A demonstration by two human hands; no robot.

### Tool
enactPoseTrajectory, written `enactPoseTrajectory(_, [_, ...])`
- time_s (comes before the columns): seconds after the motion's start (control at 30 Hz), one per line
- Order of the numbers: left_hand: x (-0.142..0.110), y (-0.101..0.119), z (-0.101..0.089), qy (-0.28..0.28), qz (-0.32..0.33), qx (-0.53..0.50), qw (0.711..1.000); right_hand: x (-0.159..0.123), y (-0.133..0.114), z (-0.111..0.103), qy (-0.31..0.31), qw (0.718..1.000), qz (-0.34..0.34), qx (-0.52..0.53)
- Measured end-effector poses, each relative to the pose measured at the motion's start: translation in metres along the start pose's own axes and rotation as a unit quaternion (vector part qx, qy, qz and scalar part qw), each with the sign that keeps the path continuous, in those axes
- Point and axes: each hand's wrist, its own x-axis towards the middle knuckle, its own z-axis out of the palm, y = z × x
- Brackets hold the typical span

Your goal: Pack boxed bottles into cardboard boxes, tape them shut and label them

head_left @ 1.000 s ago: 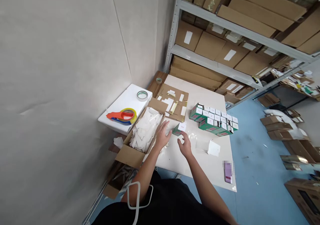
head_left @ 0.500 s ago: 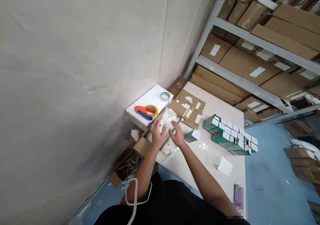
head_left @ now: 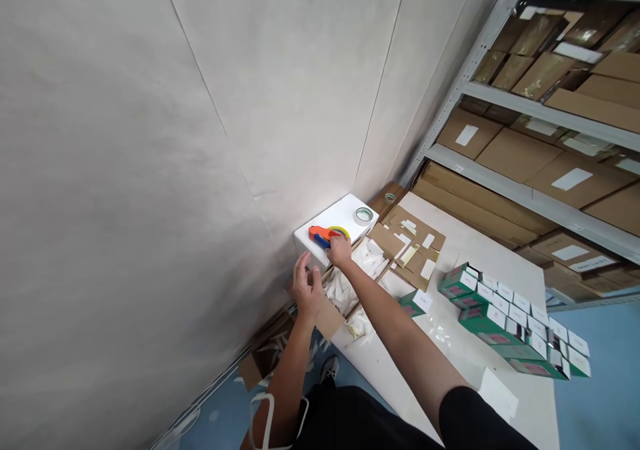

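An orange and blue tape dispenser [head_left: 320, 233] with a yellow roll lies on a white foam box [head_left: 350, 207]. My right hand [head_left: 340, 251] has its fingers closed round the dispenser's near end. My left hand [head_left: 307, 289] is open, fingers apart, beside the left end of an open cardboard box [head_left: 330, 318]. White packing paper [head_left: 345, 291] fills that box. Whether my left fingers touch its edge I cannot tell.
A tape roll [head_left: 364, 215] sits on the foam box. Flattened cardboard [head_left: 415, 243] lies behind the open box. Several green cartons [head_left: 505, 330] stand on the white table [head_left: 390, 377], with a single one [head_left: 416, 303] nearer. Shelving [head_left: 525, 120] holds brown boxes.
My right hand has moved from over the packing paper to the tape dispenser and closed on it. My left hand has shifted to the box's left end. The view has turned left.
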Motion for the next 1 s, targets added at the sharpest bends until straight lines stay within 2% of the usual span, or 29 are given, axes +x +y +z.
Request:
enactPoseTrajectory(0.1, [0.002, 0.001, 0.002, 0.003, 0.004, -0.012, 1.000, -0.018, 0.022, -0.006, 0.084, 0.996, -0.019, 0.020])
enactPoseTrajectory(0.2, [0.006, 0.006, 0.014, -0.007, 0.019, -0.032, 0.999, -0.050, 0.054, -0.011, 0.165, 0.985, -0.030, 0.041])
enactPoseTrajectory(0.37, [0.008, 0.029, 0.050, -0.030, 0.040, -0.072, 0.996, -0.126, 0.113, -0.020, 0.236, 0.971, 0.010, 0.047])
enactPoseTrajectory(0.47, [-0.003, 0.047, 0.080, -0.073, 0.045, -0.096, 0.992, -0.177, 0.146, -0.024, 0.262, 0.963, 0.057, 0.041])
enactPoseTrajectory(0.6, [-0.038, 0.067, 0.127, -0.150, 0.035, -0.135, 0.979, -0.249, 0.184, -0.022, 0.280, 0.950, 0.129, 0.040])
enactPoseTrajectory(0.77, [-0.102, 0.085, 0.181, -0.279, -0.018, -0.181, 0.943, -0.340, 0.224, -0.009, 0.278, 0.935, 0.219, 0.026])
enactPoseTrajectory(0.87, [-0.141, 0.095, 0.202, -0.333, -0.016, -0.183, 0.925, -0.396, 0.245, 0.005, 0.268, 0.925, 0.268, 0.025])
enactPoseTrajectory(1.0, [-0.186, 0.111, 0.215, -0.374, 0.002, -0.171, 0.912, -0.467, 0.275, 0.032, 0.247, 0.914, 0.320, 0.030])
